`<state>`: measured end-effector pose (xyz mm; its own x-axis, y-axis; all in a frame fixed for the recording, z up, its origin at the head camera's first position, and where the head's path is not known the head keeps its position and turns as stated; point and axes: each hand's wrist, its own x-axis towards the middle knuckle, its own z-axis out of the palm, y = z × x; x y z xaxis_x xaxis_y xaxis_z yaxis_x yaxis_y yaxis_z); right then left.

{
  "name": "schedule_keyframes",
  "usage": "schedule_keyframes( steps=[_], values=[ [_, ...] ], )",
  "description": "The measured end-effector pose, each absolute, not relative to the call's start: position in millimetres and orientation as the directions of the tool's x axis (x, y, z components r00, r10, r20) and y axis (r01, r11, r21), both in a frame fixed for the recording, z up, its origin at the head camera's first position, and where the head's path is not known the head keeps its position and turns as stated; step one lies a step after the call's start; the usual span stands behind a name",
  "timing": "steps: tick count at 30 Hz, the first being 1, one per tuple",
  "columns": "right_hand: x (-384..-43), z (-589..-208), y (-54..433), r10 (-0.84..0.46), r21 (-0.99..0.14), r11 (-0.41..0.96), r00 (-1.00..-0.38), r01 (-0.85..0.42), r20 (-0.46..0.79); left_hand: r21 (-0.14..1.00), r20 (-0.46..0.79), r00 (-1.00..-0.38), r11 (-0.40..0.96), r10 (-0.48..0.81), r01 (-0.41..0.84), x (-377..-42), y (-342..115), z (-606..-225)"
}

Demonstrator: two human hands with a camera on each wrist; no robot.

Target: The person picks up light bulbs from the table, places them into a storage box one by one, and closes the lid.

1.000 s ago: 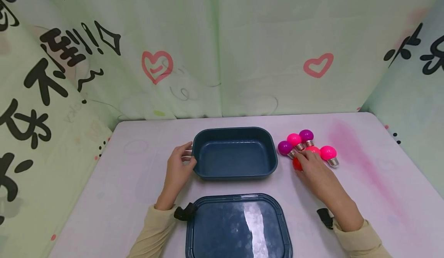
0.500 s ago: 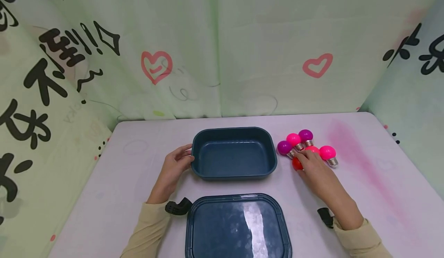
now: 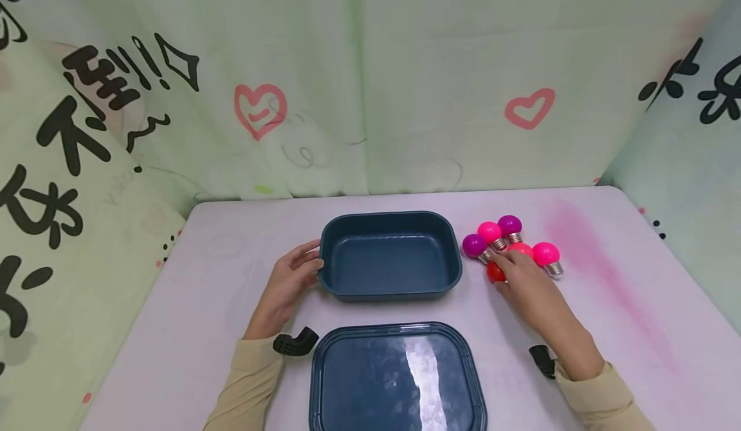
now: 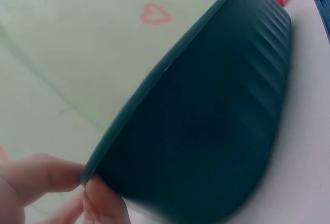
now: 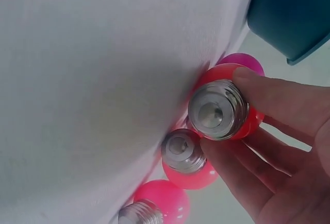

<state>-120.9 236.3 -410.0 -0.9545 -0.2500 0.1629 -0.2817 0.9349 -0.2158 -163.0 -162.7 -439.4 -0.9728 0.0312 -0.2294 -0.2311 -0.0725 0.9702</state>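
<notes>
In the head view, a dark blue rectangular food container (image 3: pixel 390 264) stands at the middle of the table. My left hand (image 3: pixel 289 283) is at its left end; the left wrist view shows a finger and thumb pinching the container's rim (image 4: pixel 154 80). To the right, my right hand (image 3: pixel 532 293) holds a red light bulb (image 3: pixel 494 272) between thumb and fingers. Seen from the right wrist, the bulb's metal screw base (image 5: pixel 211 113) faces the camera. Around those fingers lie several more bulbs, among them a purple bulb (image 3: pixel 475 245) and a pink bulb (image 3: pixel 546 255).
A dark blue lid (image 3: pixel 370 379) lies flat in front of the container, between the forearms. Printed pale green curtains (image 3: pixel 440 83) enclose the white table (image 3: pixel 220 302) behind and at both sides. A pink stain (image 3: pixel 613 283) marks the table's right part.
My left hand and forearm have shifted slightly left, the thumb now at the container's left side. My right hand stays in place on the red bulb. The container has hardly moved.
</notes>
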Motion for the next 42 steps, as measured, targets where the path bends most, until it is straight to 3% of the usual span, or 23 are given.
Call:
schedule_keyframes(
  steps=[23, 42],
  values=[
    [-127, -390, 232, -0.255, -0.251, 0.917, -0.94, -0.309, 0.228, 0.966, -0.248, -0.967, -0.058, 0.056, -0.251, -165, -163, -433],
    [-133, -370, 212, -0.233, -0.324, 0.9, -0.95, -0.291, 0.208, 0.964, -0.26, -0.964, -0.044, 0.058, -0.263, -164, -164, -435]
  ],
)
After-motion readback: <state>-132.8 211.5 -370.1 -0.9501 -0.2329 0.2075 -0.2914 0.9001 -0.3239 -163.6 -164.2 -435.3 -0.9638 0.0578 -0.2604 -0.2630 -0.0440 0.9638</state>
